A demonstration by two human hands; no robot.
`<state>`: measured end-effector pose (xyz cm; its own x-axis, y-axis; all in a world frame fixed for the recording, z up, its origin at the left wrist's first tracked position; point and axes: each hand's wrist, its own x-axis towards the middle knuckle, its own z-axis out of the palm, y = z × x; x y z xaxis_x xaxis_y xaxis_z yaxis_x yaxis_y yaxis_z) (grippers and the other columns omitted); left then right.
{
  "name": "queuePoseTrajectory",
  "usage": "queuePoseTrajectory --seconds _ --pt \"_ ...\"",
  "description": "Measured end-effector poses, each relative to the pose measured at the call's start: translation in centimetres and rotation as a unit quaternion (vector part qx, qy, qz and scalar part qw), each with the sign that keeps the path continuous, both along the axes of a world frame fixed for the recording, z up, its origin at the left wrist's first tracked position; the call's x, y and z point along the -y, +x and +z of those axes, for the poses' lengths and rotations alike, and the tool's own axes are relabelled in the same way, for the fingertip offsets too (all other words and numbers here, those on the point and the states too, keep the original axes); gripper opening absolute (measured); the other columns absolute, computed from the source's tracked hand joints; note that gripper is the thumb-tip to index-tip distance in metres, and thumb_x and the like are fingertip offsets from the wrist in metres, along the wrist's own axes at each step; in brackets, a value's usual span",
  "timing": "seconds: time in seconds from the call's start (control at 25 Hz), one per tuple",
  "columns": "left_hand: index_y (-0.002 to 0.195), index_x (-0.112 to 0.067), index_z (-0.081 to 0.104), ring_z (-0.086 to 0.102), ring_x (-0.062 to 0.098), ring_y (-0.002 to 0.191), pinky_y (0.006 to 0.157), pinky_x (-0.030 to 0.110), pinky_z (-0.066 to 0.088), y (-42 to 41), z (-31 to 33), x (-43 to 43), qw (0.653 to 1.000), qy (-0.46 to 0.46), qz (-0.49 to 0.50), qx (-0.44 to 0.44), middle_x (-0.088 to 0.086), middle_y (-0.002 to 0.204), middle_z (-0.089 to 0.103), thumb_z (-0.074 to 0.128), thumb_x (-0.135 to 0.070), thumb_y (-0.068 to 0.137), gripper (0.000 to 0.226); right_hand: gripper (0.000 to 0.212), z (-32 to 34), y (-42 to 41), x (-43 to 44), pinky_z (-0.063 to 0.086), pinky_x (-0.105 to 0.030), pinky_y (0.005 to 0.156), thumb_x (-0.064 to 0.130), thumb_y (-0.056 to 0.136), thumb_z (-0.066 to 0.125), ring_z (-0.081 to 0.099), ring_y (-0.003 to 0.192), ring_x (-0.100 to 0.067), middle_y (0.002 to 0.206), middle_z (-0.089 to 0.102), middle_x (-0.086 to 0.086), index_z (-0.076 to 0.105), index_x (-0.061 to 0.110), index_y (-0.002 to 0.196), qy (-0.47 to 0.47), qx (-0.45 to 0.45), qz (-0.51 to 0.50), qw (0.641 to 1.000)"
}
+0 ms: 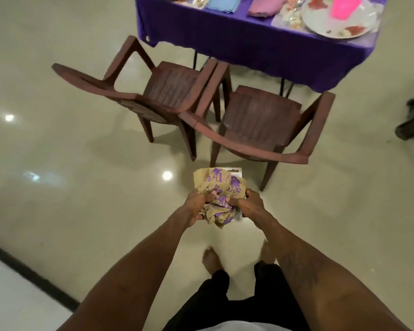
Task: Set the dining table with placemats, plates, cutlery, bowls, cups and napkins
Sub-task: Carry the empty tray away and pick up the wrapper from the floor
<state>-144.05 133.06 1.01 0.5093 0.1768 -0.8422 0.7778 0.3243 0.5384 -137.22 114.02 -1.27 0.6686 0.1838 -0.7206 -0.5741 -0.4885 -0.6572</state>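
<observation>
While left hand and right hand sit level, fingers curled tight round crumpled paper packet, bench lies well ahead of fingers, beyond left chair and right chair. Packet's long axis points benchward. Neither hand nearer. Open floor left of fingers; plate near bench's front right edge.
</observation>
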Motion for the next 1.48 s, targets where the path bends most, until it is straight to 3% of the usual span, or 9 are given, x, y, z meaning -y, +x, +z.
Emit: queuePoseTrajectory --seconds 0.2,0.52,0.72,1.04,1.16,1.48 --pt "0.121 -0.018 0.067 0.077 0.030 0.093 0.087 0.057 0.060 4.6 0.3 10.1 0.995 0.003 -0.104 -0.006 0.008 0.102 0.079 0.066 -0.017 0.095 0.025 0.041 0.0 1.9 10.9 0.057 -0.033 0.066 0.033 0.073 0.088 0.070 0.094 -0.021 0.104 0.075 0.001 0.069 0.024 0.107 -0.016 -0.018 -0.067 0.997" --pt "0.117 -0.019 0.069 0.077 0.030 0.095 0.085 0.052 0.062 12.9 -0.4 28.4 0.983 -0.018 -0.180 -0.016 0.007 0.103 0.079 0.067 -0.023 0.096 0.022 0.041 -0.8 7.3 29.0 0.063 -0.047 0.084 0.036 0.063 0.084 0.072 0.092 -0.023 0.099 0.077 0.002 0.071 0.024 0.101 -0.042 -0.037 -0.142 0.988" --pt "0.115 -0.021 0.069 0.077 0.023 0.084 0.070 0.040 0.062 19.8 0.8 37.6 0.975 -0.007 -0.224 0.006 0.004 0.097 0.080 0.068 -0.023 0.096 0.018 0.044 0.4 12.4 37.9 0.062 -0.049 0.087 0.039 0.058 0.079 0.073 0.090 -0.023 0.096 0.077 0.003 0.071 0.025 0.099 -0.051 -0.016 -0.203 0.978" --pt "0.115 -0.018 0.067 0.077 0.022 0.078 0.061 0.032 0.060 35.3 1.3 44.2 0.967 0.017 -0.252 0.029 0.004 0.092 0.080 0.069 -0.026 0.096 0.021 0.048 0.6 25.8 43.9 0.061 -0.048 0.088 0.050 0.059 0.080 0.073 0.090 -0.020 0.096 0.077 0.008 0.073 0.028 0.100 -0.044 0.018 -0.246 0.968" --pt "0.117 -0.018 0.067 0.075 0.022 0.080 0.065 0.035 0.060 42.4 1.2 45.9 0.967 0.016 -0.250 0.032 0.005 0.093 0.079 0.067 -0.026 0.095 0.023 0.047 1.1 32.5 45.5 0.062 -0.048 0.087 0.051 0.058 0.083 0.074 0.090 -0.020 0.096 0.078 0.008 0.073 0.028 0.098 -0.046 0.027 -0.259 0.964" --pt "0.118 -0.018 0.066 0.076 0.026 0.086 0.064 0.035 0.060 61.7 4.0 51.4 0.962 0.018 -0.269 0.043 0.007 0.097 0.079 0.069 -0.026 0.095 0.025 0.041 3.6 50.7 50.9 0.062 -0.046 0.088 0.045 0.070 0.088 0.073 0.092 -0.018 0.099 0.077 0.006 0.073 0.026 0.103 -0.039 0.050 -0.273 0.960"
